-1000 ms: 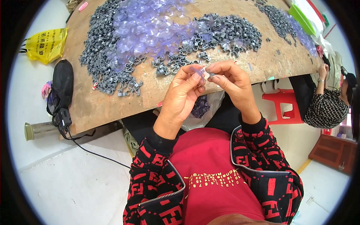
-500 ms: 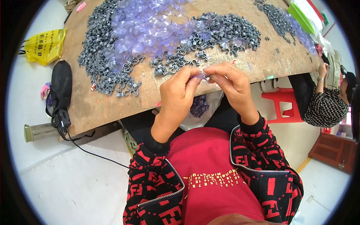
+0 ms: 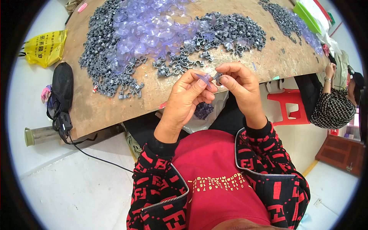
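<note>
The left hand [image 3: 186,97] is pinching a clear purple suction cup [image 3: 203,79] between thumb and fingertips, just above the near edge of the wooden table [image 3: 99,111]; the right hand [image 3: 239,86] is closing its fingers on a small grey clip [image 3: 217,76] touching that cup. Behind them, heaps of grey clips [image 3: 100,61] and purple cups [image 3: 149,28] are lying on the table; a red stool [image 3: 288,105] is standing to the right.

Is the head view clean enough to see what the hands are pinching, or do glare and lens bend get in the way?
Head view: even soft light, no harsh glare. The left hand and right hand are sharp at centre, pinching a clear suction cup and a small grey clip. The table edge bows toward the dark rim.
</note>
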Action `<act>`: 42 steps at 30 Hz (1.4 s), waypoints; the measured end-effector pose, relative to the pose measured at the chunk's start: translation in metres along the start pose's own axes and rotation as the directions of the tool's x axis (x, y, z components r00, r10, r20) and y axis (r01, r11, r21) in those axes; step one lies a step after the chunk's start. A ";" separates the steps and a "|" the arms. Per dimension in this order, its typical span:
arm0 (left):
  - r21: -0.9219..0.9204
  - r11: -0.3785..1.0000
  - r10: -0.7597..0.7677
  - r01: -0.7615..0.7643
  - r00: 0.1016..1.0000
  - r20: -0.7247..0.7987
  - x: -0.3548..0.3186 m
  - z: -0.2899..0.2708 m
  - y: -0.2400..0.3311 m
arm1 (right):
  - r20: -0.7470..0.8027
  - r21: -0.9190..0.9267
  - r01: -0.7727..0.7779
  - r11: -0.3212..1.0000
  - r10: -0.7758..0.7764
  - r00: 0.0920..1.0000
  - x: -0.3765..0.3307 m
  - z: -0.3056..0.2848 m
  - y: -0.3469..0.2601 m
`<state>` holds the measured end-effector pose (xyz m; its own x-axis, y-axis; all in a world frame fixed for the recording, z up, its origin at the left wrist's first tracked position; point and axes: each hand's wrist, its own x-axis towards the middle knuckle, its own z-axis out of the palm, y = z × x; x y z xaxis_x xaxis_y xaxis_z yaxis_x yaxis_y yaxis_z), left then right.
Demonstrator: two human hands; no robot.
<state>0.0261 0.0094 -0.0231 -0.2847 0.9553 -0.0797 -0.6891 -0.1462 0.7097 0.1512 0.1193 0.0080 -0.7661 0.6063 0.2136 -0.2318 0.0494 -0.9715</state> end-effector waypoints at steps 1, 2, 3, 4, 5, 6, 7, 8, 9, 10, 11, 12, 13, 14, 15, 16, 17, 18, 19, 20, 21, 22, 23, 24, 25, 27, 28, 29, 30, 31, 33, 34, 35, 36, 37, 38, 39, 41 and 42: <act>-0.012 1.000 0.014 -0.014 1.000 0.023 0.001 0.000 -0.002 | -0.001 -0.001 0.001 1.000 -0.001 1.000 -0.001 0.000 0.000; -0.012 1.000 0.014 -0.014 1.000 0.025 0.001 0.000 -0.002 | -0.001 -0.035 0.024 0.999 -0.024 1.000 -0.002 0.001 0.000; -0.014 1.000 0.025 -0.025 0.999 0.021 0.001 0.001 -0.003 | 0.001 -0.069 0.047 0.996 -0.047 0.999 -0.002 0.001 0.000; -0.017 0.999 0.036 -0.035 0.999 0.017 0.001 0.002 -0.003 | 0.000 -0.069 0.048 0.996 -0.048 0.999 -0.001 -0.001 0.000; -0.016 0.999 0.035 -0.035 0.999 0.018 0.001 0.002 -0.003 | 0.079 -0.270 0.188 0.944 -0.173 0.982 0.002 -0.005 0.001; -0.005 0.999 0.045 -0.045 0.999 0.010 0.001 0.003 -0.004 | 0.180 -0.446 0.328 0.833 -0.275 0.944 0.003 -0.007 0.001; 0.006 0.998 0.057 -0.057 0.998 -0.001 0.001 0.003 -0.003 | 0.181 -0.444 0.329 0.833 -0.276 0.944 0.001 -0.006 0.000; 0.008 0.998 0.059 -0.059 0.998 -0.002 0.000 0.003 -0.003 | 0.191 -0.555 0.349 0.755 -0.292 0.937 -0.002 -0.004 -0.001; 0.051 0.995 0.084 -0.083 0.996 -0.022 0.000 0.003 -0.002 | 0.204 -0.656 0.362 0.662 -0.307 0.930 -0.003 -0.003 -0.002; 0.092 0.990 0.107 -0.103 0.993 -0.039 0.000 0.004 -0.003 | 0.203 -0.658 0.361 0.661 -0.307 0.930 -0.003 -0.004 -0.001; 0.092 0.990 0.107 -0.103 0.994 -0.037 0.000 0.004 -0.003 | 0.221 -0.708 0.409 0.576 -0.368 0.903 -0.002 -0.004 0.001; 0.161 0.980 0.129 -0.121 0.991 -0.042 0.000 0.004 -0.003 | 0.245 -0.752 0.448 0.484 -0.426 0.871 -0.001 -0.005 0.003; 0.231 0.963 0.153 -0.138 0.987 -0.047 -0.001 0.004 -0.003 | 0.245 -0.752 0.448 0.484 -0.426 0.871 -0.001 -0.005 0.003; 0.231 0.963 0.153 -0.138 0.987 -0.046 -0.001 0.005 -0.003 | 0.225 -0.724 0.437 0.534 -0.415 0.881 -0.001 -0.004 0.004; 0.359 0.909 0.245 -0.211 0.968 -0.052 -0.002 0.006 -0.003 | 0.206 -0.694 0.423 0.583 -0.403 0.892 -0.001 -0.004 0.004; 0.481 0.833 0.335 -0.274 0.941 -0.044 -0.002 0.006 -0.004 | 0.206 -0.694 0.424 0.582 -0.404 0.891 -0.001 -0.004 0.006; 0.482 0.832 0.336 -0.275 0.941 -0.044 -0.003 0.007 -0.003 | 0.201 -0.692 0.421 0.587 -0.403 0.893 -0.001 -0.005 0.007; 0.572 0.761 0.393 -0.305 0.919 -0.033 -0.003 0.007 -0.003 | 0.197 -0.690 0.418 0.591 -0.402 0.894 -0.001 -0.005 0.008; 0.654 0.681 0.446 -0.328 0.895 -0.015 -0.004 0.007 -0.002 | 0.196 -0.690 0.417 0.591 -0.402 0.894 -0.001 -0.005 0.008; 0.654 0.681 0.445 -0.328 0.895 -0.014 -0.004 0.008 0.001 | 0.217 -0.717 0.430 0.549 -0.411 0.886 -0.001 -0.006 0.007; 0.763 0.547 0.490 -0.344 0.871 0.042 -0.005 0.008 0.005 | 0.237 -0.742 0.442 0.505 -0.419 0.877 -0.001 -0.006 0.007; 0.850 0.395 0.524 -0.349 0.845 0.104 -0.006 0.008 0.007 | 0.238 -0.741 0.442 0.505 -0.419 0.876 -0.001 -0.007 0.006; 0.850 0.394 0.524 -0.349 0.845 0.104 -0.006 0.008 0.007 | 0.282 -0.753 0.462 0.468 -0.404 0.870 0.000 -0.008 0.003; 0.838 0.430 0.519 -0.335 0.852 0.074 -0.007 0.008 0.007 | 0.326 -0.763 0.481 0.431 -0.386 0.863 0.000 -0.008 0.002; 0.824 0.466 0.511 -0.322 0.858 0.046 -0.007 0.009 0.006 | 0.325 -0.765 0.480 0.430 -0.386 0.863 0.000 -0.008 0.003; 0.634 0.726 0.412 -0.268 0.907 -0.089 -0.005 0.009 0.002 | 0.288 -0.763 0.460 0.453 -0.399 0.871 -0.001 -0.008 0.006; 0.379 0.906 0.275 -0.189 0.942 -0.189 -0.005 0.010 0.001 | 0.289 -0.762 0.462 0.454 -0.401 0.870 -0.001 -0.006 0.008; 0.380 0.905 0.277 -0.190 0.942 -0.190 -0.004 0.010 -0.002 | 0.276 -0.752 0.464 0.468 -0.416 0.867 -0.001 -0.004 0.009; 0.143 0.981 0.161 -0.131 0.962 -0.220 -0.004 0.010 -0.005 | 0.262 -0.742 0.465 0.482 -0.430 0.864 -0.001 -0.004 0.010; -0.104 0.993 0.038 -0.062 0.975 -0.220 -0.004 0.007 -0.008 | 0.261 -0.742 0.465 0.483 -0.431 0.864 -0.001 -0.004 0.009; -0.106 0.991 0.054 -0.076 0.980 -0.194 -0.003 0.001 -0.011 | 0.294 -0.722 0.446 0.530 -0.348 0.890 -0.001 -0.006 0.005; -0.111 0.990 0.069 -0.088 0.983 -0.168 -0.002 -0.001 -0.012 | 0.293 -0.722 0.444 0.531 -0.347 0.891 -0.001 -0.006 0.004; -0.111 0.990 0.068 -0.087 0.983 -0.170 -0.003 -0.003 -0.012 | 0.170 -0.665 0.350 0.660 -0.323 0.931 -0.001 -0.005 0.003; 0.017 0.992 0.130 -0.129 0.973 -0.189 -0.003 -0.003 -0.011 | 0.050 -0.583 0.254 0.772 -0.278 0.959 -0.002 -0.004 0.004; 0.143 0.976 0.191 -0.165 0.962 -0.194 -0.002 -0.002 -0.010 | 0.048 -0.586 0.253 0.770 -0.278 0.959 -0.002 -0.005 0.004; 0.141 0.976 0.190 -0.165 0.963 -0.191 -0.002 0.000 -0.010 | 0.028 -0.462 0.181 0.868 -0.190 0.981 -0.003 -0.006 0.006; 0.161 0.973 0.196 -0.167 0.963 -0.185 -0.002 0.001 -0.010 | 0.023 -0.327 0.100 0.940 -0.098 0.995 -0.004 -0.007 0.007; 0.184 0.968 0.203 -0.170 0.962 -0.180 -0.002 0.004 -0.009 | 0.034 -0.298 0.072 0.952 -0.065 0.997 -0.004 -0.007 0.009; 0.214 0.962 0.208 -0.167 0.961 -0.184 -0.002 0.006 -0.007 | 0.047 -0.269 0.043 0.962 -0.031 0.998 -0.004 -0.008 0.009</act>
<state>0.0356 0.0098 -0.0241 -0.5397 0.8398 -0.0581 -0.4730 -0.2454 0.8462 0.1565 0.1236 -0.0028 -0.7857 0.5667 0.2482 -0.0943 0.2868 -0.9533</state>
